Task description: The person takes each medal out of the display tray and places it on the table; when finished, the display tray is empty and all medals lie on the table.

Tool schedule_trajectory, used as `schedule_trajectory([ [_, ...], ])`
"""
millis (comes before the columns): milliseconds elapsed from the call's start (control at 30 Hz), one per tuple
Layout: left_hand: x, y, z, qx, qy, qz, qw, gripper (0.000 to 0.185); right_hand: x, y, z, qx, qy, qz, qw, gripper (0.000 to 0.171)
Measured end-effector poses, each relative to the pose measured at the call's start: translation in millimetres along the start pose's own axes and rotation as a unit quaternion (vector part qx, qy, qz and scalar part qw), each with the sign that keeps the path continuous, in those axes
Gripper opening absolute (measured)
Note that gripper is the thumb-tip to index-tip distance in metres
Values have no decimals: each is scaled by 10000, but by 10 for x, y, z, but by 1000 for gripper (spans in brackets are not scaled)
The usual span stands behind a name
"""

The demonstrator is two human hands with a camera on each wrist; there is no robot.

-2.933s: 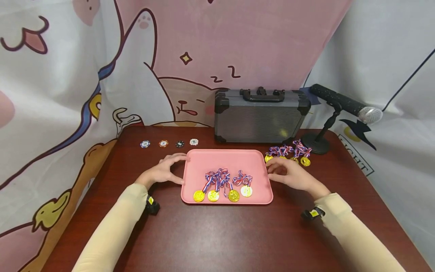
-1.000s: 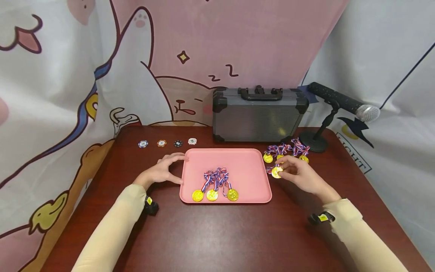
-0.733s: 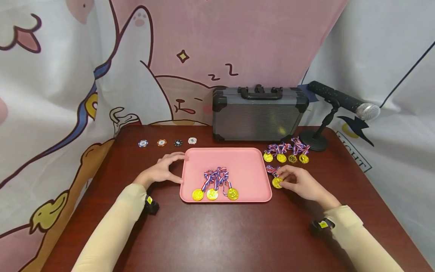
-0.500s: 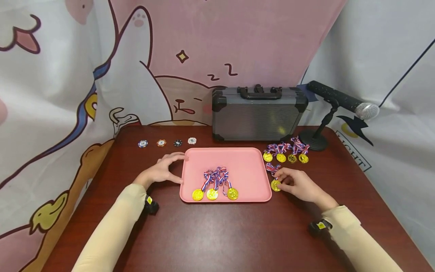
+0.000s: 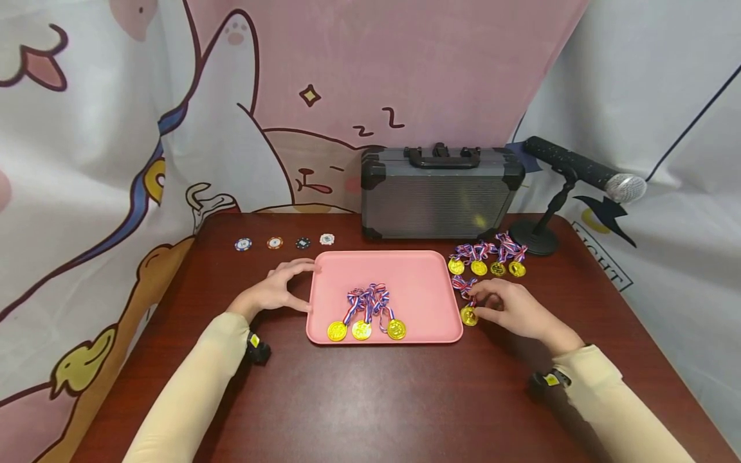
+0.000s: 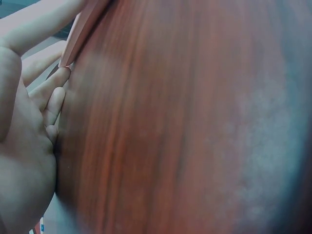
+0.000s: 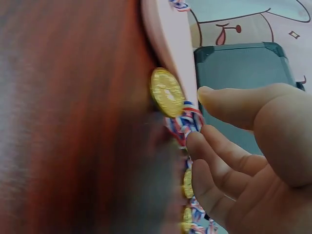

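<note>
Medal (image 5: 468, 315) moved from tray (image 5: 422, 276) to table (image 5: 370, 399) beside my right grip (image 5: 512, 308), fingers loose, just touching its ribbon, left grip (image 5: 274, 292) resting open against tray edge

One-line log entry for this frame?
left hand: touches tray edge | right hand: by medal on table, grip unclear | tray: three medals | four medals beside tray
</note>
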State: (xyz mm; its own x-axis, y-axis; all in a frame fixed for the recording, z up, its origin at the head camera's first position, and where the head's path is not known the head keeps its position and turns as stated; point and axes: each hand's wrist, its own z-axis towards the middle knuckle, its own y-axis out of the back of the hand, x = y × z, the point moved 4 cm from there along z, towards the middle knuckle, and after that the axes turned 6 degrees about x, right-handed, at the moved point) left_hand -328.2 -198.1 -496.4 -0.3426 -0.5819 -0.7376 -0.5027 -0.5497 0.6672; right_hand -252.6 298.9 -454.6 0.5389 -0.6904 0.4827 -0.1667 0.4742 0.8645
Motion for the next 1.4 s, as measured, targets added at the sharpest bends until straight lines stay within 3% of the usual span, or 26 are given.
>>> schedule_trajectory([
  [167, 3, 7, 2, -15, -39, -7, 10000, 90, 100, 82, 89, -165, -94, 166, 9997, 34],
  [333, 9, 4, -1, -36, -107, -73, 9999, 88, 340, -15, 267, -20, 292, 567, 9980, 36],
  [567, 37, -15, 2, 17, -45, -60, 10000, 90, 733, -371, 556, 883, 817, 1031, 9874, 35],
  [667, 34, -15, 7, -4, -85, -29, 10000, 90, 865, -527, 646, 1296, 973, 993, 9818, 35],
  [833, 26, -15, -6, -19, -116, -75, 9999, 89, 1041, -731, 714, 1613, 1367, 640, 9753, 33],
  [1133, -1, -4, -30, -65, -33, -64, 10000, 90, 1186, -847, 749, 1417, 1666, 252, 9755, 27],
  [1400, 12, -35, -32, -53, 13, -99, 9999, 89, 1191, -896, 727, 1389, 1781, 521, 9728, 27],
])
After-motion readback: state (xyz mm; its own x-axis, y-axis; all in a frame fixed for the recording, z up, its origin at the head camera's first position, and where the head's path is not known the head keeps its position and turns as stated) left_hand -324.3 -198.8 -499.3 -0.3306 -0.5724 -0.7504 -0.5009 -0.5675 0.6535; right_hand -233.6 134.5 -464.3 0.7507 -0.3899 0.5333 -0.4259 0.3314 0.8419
